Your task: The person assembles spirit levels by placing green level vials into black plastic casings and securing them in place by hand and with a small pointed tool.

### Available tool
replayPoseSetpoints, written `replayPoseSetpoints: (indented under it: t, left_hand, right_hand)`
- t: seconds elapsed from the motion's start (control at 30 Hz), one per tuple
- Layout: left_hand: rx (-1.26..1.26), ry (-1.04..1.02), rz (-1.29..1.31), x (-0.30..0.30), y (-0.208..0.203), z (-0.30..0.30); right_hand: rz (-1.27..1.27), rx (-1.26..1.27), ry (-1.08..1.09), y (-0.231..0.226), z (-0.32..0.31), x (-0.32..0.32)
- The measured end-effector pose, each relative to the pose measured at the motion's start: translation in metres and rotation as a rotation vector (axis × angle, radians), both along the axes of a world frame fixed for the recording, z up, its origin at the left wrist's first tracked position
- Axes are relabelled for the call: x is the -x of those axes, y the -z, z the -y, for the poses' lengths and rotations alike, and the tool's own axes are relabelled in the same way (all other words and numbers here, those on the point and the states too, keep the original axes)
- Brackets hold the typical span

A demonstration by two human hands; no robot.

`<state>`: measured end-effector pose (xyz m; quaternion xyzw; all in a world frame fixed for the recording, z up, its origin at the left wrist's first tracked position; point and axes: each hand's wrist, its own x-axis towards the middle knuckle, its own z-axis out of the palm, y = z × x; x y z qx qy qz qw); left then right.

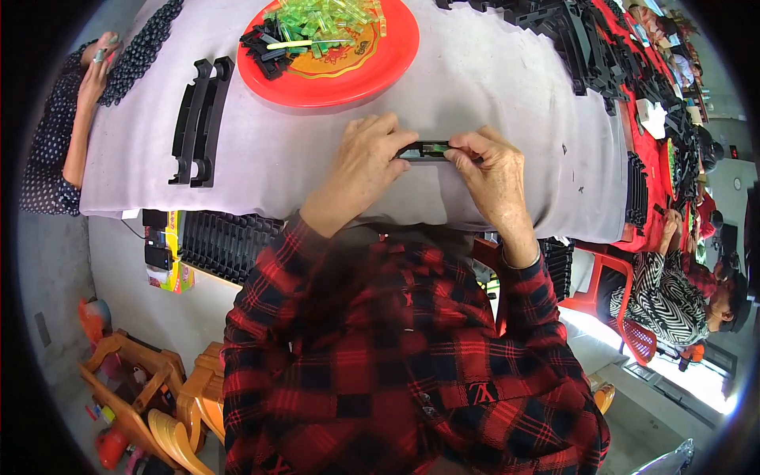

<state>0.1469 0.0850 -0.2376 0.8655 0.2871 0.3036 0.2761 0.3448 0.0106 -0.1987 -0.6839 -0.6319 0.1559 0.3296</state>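
Note:
My left hand point(356, 166) and my right hand point(492, 170) are both closed, pinching opposite ends of a narrow black plastic part point(423, 156) over the table's near side. A small greenish piece shows in the middle of that part; the ends are covered by my fingers. Beyond my hands stands a red plate point(340, 96) holding a heap of clear green plastic pieces point(328, 24) and small black pieces point(269, 57). Across them rests a slim tool with a yellow-green handle point(289, 44). Two long black plastic brackets point(202, 123) lie left of the plate.
A pale cloth point(277, 174) covers the table. Piles of black parts point(574, 43) line its far right. At the left, another person's hand point(93, 79) is by a dark beaded heap point(142, 51). A red chair point(590, 289) and wooden chairs point(198, 388) stand nearby.

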Motion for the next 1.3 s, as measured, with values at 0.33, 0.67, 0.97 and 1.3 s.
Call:
replayPoseSetpoints:
  t: [0.33,0.67,0.97,1.3]
  left_hand:
    - [-0.017,0.045,0.039,0.002,0.005,-0.006]
    - [-0.01,0.072,0.004,0.004,0.0,-0.008]
    - [0.081,0.065,-0.061,-0.03,-0.015,-0.02]
    - [0.082,0.253,-0.142,-0.035,-0.011,-0.038]
  right_hand:
    - [0.178,-0.116,0.052,0.007,-0.004,0.008]
    - [-0.096,-0.123,0.227,0.02,0.0,0.012]
    - [0.013,-0.294,0.319,0.038,0.002,0.032]
    - [-0.019,-0.283,0.161,0.029,0.013,0.029]
